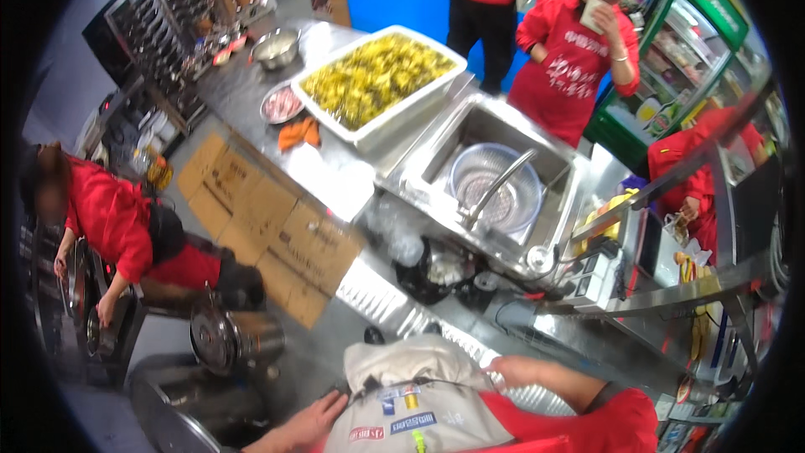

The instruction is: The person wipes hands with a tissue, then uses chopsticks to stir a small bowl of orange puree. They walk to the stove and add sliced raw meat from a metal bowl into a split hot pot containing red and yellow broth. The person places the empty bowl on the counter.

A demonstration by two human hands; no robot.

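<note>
My left hand (324, 412) rests at the left side of the beige apron (421, 412) I wear, fingers stretched out and nothing seen in them. On the apron's other side is my right hand (509, 370); its fingertips are partly hidden, so a grip cannot be made out. Ahead stands a steel sink (434, 163) with a plastic colander (462, 170) in its basin, below a curved faucet (500, 185). Left of the sink, a white tub (358, 135) full of yellow-green leafy vegetables sits on the steel table (248, 97).
Flattened cardboard (270, 226) covers floor beside a metal drain grate (383, 302). A steel pot (236, 340) stands at lower left, near a bending co-worker (113, 214). Another person (563, 66) stands behind the sink. Shelving (666, 302) flanks the right, with a green fridge (685, 50) beyond.
</note>
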